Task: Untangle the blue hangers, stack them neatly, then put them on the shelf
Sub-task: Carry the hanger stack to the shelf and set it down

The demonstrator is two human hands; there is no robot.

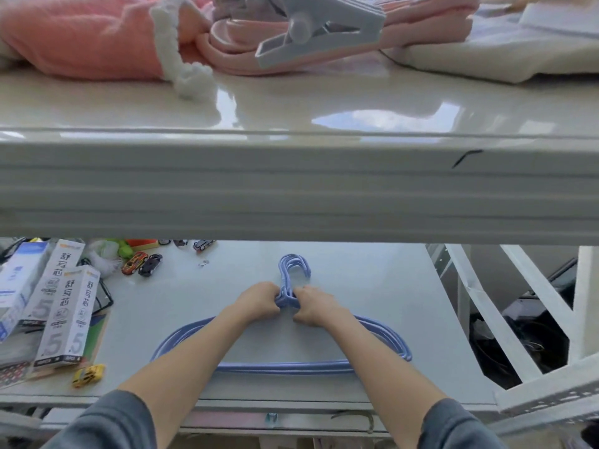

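Note:
Several blue hangers (285,367) lie flat in one aligned stack on the lower shelf board (372,286), hooks pointing away from me. My left hand (259,299) and my right hand (312,306) both grip the stack at the neck, just below the hooks (294,267), one hand on each side. My forearms cross over the hangers' shoulders and hide part of them. The glossy upper shelf (291,105) runs across the top of the view, its thick front edge (291,189) right above my hands.
On the upper shelf lie pink hangers (233,47) with a grey clip (317,30), a pink knit garment (81,37) and folded white cloth (486,56). At left of the lower board are boxes (64,312) and toy cars (142,264), (88,374). A white frame brace (486,315) stands at right.

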